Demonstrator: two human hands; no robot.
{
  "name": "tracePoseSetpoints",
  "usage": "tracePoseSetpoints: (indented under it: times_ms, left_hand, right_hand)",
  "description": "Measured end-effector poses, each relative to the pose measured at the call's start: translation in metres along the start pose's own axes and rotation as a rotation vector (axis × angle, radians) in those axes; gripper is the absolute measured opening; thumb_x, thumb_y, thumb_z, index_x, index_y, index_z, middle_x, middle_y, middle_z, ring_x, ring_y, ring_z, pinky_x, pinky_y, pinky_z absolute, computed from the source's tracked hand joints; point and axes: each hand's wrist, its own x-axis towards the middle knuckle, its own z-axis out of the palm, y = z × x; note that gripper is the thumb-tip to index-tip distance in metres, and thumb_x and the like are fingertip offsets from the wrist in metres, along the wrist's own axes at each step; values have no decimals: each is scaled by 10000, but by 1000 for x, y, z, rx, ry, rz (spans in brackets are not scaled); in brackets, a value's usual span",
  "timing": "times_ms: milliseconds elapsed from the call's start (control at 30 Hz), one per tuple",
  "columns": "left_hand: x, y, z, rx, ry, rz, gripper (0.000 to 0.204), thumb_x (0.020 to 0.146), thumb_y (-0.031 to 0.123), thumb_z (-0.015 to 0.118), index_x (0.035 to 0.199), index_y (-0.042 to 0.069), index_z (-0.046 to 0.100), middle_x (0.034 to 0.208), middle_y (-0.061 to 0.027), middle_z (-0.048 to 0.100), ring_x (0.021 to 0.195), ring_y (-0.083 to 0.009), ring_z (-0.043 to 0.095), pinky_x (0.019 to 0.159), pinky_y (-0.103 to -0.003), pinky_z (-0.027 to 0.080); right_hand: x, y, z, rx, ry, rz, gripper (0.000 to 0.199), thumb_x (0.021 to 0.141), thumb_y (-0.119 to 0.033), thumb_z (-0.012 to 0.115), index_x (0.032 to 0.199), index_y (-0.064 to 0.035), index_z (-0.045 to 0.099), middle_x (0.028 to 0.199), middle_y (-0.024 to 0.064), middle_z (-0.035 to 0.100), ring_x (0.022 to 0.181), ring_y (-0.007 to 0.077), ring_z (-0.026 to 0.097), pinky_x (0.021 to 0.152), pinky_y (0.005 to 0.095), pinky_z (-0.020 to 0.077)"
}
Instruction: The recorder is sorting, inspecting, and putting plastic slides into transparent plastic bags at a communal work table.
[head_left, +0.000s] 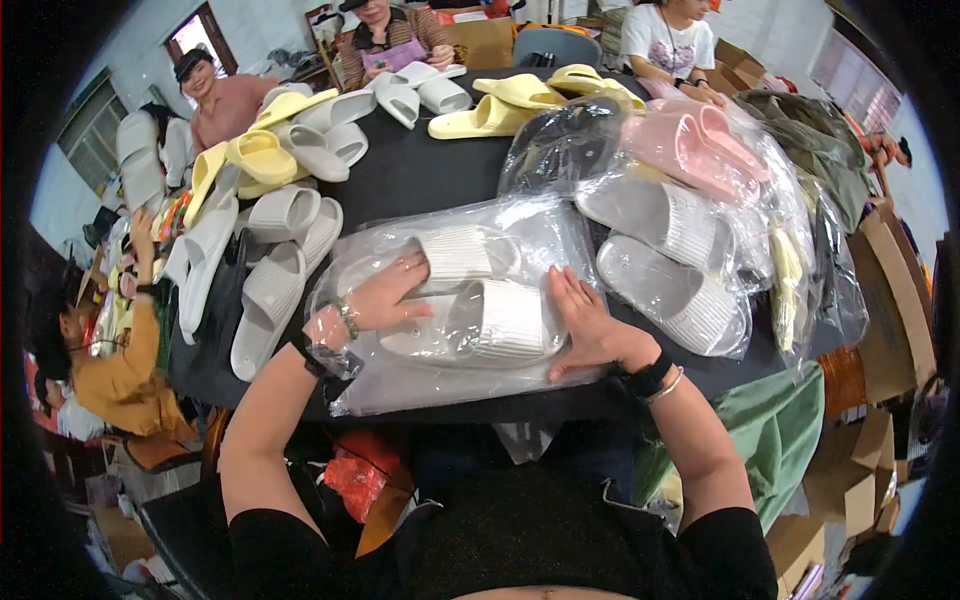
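Observation:
A pair of white slippers (512,318) with ribbed straps lies side by side in a clear plastic bag (440,393) on the black table in front of me. My left hand (388,296) reaches in at the bag's left end, with film over the wrist. Its fingers are stretched out against the slippers, near the straps. On the other side, my right hand (590,325) rests with fingers spread on the bag, beside the slippers' right ends. Neither hand is closed around anything.
Bagged white slippers (672,285) and bagged pink slippers (695,150) lie to the right. Loose grey slippers (280,275) and yellow slippers (262,158) line the table's left and far sides. Several people sit around the black table (420,180). Cardboard boxes (890,300) stand at the right.

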Motion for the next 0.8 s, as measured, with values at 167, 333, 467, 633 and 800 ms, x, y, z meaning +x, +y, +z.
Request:
tracePoseSetpoints:
  times_ms: [167, 333, 467, 633, 800]
  left_hand:
    - [30, 35, 12, -78, 90, -168, 589, 806, 307, 721, 1298, 23, 562, 1334, -224, 549, 1229, -367, 519, 1057, -407, 396]
    - [26, 32, 22, -88, 186, -230, 424, 783, 279, 738, 1154, 85, 676, 1103, -152, 697, 1035, -320, 661, 915, -387, 504]
    - [-8, 16, 16, -24, 191, -257, 441, 783, 275, 735, 1162, 61, 665, 1115, -156, 694, 1031, -322, 661, 909, -385, 504]
    - [-56, 16, -5, -32, 297, -404, 413, 797, 334, 716, 1038, 1, 686, 945, -212, 702, 885, -396, 659, 779, -389, 520]
    - [-114, 14, -42, 115, 362, -449, 381, 787, 283, 703, 1060, 17, 692, 1023, -215, 693, 994, -405, 632, 884, -421, 492]
  right_hand:
    - [-3, 0, 5, 4, 40, -25, 1542, 472, -614, 877, 1506, 73, -37, 1572, 303, 99, 1484, 431, 38, 1200, 496, 94]
    - [0, 0, 9, 69, 47, -20, 1530, 473, -550, 895, 1512, 61, -47, 1579, 305, 85, 1489, 416, 17, 1212, 460, 54]
    - [1, -6, 5, 19, 24, -5, 1529, 458, -570, 890, 1518, 56, -17, 1588, 284, 89, 1491, 409, 20, 1214, 451, 57]
    - [-3, -9, 1, -39, 7, 36, 1493, 461, -610, 872, 1524, 51, 58, 1596, 261, 91, 1491, 407, 15, 1217, 446, 51]
    - [-11, -8, 0, -25, 27, 96, 1481, 468, -620, 868, 1529, 33, 68, 1595, 264, 85, 1486, 428, 1, 1205, 505, 67]
